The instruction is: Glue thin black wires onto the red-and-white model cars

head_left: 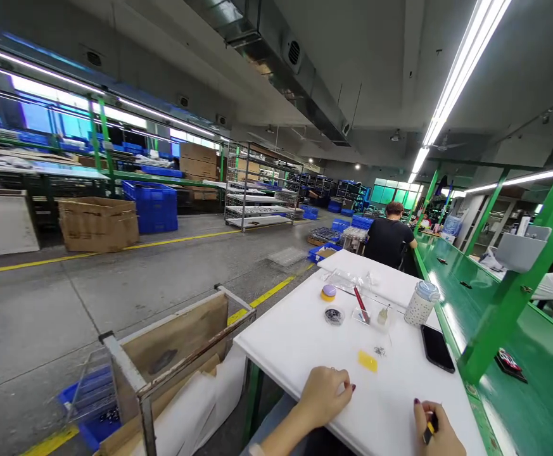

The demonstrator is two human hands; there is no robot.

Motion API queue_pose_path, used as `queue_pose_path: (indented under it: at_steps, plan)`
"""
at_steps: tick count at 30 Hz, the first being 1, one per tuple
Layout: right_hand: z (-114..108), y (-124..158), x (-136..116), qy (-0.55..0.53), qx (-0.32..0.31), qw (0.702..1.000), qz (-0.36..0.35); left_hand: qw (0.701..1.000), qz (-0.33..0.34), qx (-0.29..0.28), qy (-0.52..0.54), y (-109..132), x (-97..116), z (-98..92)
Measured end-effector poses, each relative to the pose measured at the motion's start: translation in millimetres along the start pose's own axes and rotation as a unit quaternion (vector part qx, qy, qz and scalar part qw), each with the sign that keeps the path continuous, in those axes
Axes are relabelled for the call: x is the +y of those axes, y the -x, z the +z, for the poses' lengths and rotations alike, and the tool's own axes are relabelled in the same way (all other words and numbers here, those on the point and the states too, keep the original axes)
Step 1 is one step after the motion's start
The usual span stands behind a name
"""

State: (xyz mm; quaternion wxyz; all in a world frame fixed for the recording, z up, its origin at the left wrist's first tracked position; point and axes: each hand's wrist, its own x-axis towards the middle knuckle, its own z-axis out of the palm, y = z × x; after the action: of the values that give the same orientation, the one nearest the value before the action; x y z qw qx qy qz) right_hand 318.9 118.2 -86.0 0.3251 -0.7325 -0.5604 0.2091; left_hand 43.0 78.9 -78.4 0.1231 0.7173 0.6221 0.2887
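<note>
My left hand (326,394) rests over the front edge of the white table (299,329), its fingers curled in and pressed together. Whatever they may hold is hidden. At the lower right, my right hand (438,434) is closed around a small black-and-yellow tool (430,429), whose kind I cannot make out. Beyond the hands lie a yellow card (367,361) and a little pile of small metal parts (379,351). Farther up are a round dish of dark parts (334,316), a red pen-like tool (362,305), a small bottle (383,315) and a purple-and-yellow round container (328,292).
A phone (438,348) and a speckled lidded cup (421,303) stand along the table's right side. Beyond them runs a green conveyor (514,354) with a green post (518,285). A framed cart (176,342) adjoins the left side. A person in black (390,237) sits ahead.
</note>
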Motion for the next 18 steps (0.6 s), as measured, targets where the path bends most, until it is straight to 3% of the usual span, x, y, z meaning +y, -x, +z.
queue_pose_path:
  at_steps: [7, 11, 15, 18]
  plan:
    - [7, 27, -18, -0.039, 0.109, 0.993, -0.029, 1.000, 0.016, 0.012, 0.005, -2, 0, -1.9]
    - [4, 31, -20, -0.029, 0.094, 0.995, -0.032, 0.999, 0.025, 0.019, 0.017, 5, -3, 3.6]
    - [-3, 33, -21, -0.010, 0.089, 0.996, -0.027, 0.999, 0.025, 0.007, 0.042, 46, -11, 27.1]
    - [-2, 38, -25, -0.021, 0.129, 0.991, -0.030, 0.996, 0.033, -0.048, 0.063, 83, -25, 48.2]
